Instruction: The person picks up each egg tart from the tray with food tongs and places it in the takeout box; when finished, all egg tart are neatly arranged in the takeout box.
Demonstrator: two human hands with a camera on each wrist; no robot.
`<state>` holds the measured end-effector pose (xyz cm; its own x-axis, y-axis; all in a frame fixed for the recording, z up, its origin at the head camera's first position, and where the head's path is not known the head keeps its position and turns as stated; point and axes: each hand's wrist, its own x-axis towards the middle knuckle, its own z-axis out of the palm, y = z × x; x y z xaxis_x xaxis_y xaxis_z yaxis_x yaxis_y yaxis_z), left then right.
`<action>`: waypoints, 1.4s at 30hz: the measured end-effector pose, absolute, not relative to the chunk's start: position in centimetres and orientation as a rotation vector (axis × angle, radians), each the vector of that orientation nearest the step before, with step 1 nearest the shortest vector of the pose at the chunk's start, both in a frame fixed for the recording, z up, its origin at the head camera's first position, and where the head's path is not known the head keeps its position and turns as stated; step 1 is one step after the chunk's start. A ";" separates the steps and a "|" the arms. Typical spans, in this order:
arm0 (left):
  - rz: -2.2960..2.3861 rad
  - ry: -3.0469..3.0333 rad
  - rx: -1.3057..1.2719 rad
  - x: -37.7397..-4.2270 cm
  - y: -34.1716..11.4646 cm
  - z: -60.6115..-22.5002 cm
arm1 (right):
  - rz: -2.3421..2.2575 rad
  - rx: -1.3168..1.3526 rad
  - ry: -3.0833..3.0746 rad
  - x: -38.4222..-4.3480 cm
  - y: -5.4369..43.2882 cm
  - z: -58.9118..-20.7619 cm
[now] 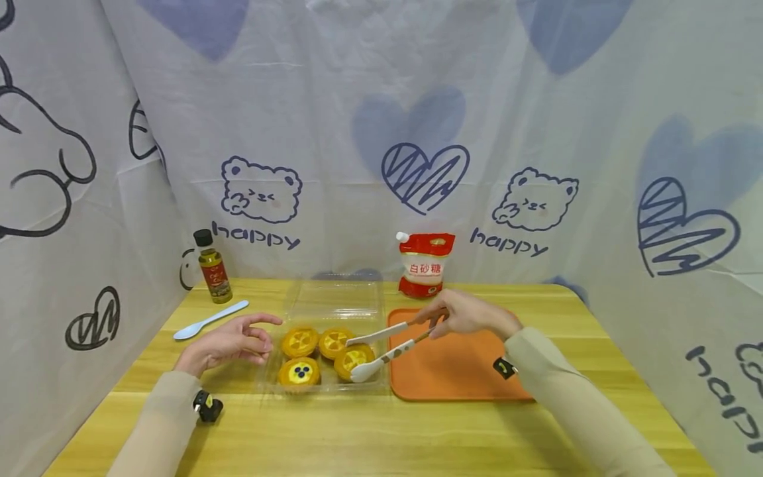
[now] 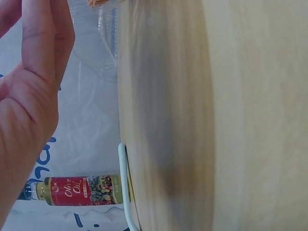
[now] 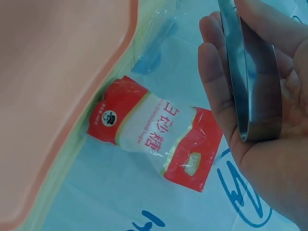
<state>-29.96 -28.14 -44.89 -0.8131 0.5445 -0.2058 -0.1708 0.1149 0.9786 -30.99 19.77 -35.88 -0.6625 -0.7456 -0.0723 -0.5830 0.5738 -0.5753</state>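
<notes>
Heart-printed cloth (image 1: pixel 357 225) is hanging beyond both hands, behind a wooden table (image 1: pixel 357 430). Between the hands, a clear box (image 1: pixel 328 382) is standing with its lid (image 1: pixel 357 301) raised; opening looks done. Four tarts (image 1: pixel 300 342) are sitting inside, so lifting any out looks not yet done. Right hand (image 1: pixel 461 311), above an orange tray (image 1: pixel 465 374), is gripping tongs (image 1: pixel 395 351), whose tips are straddling the tart nearest it; contact is hard to tell. Left hand (image 1: pixel 235 341), fingers loosely bent, is holding nothing just beside the box.
</notes>
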 end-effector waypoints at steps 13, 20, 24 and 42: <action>1.741 1.878 0.360 -30.3 -27.9 -44.8 | -0.554 -1.173 2.508 -33.0 18.6 -34.7; 1.740 1.880 0.368 -30.2 -28.0 -44.8 | -0.580 -1.096 2.453 -33.9 18.3 -34.6; 1.740 1.885 0.374 -30.2 -28.1 -45.0 | -0.606 -1.032 2.422 -34.5 17.9 -34.2; 1.747 1.879 0.355 -30.0 -28.3 -44.9 | -0.684 -0.956 2.331 -34.5 18.3 -34.5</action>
<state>-29.95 -28.26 -44.92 -0.8171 0.5373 -0.2091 -0.1694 0.1230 0.9778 -34.49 18.30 -34.52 -0.6124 -0.7418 -0.2733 -0.4765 0.6222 -0.6211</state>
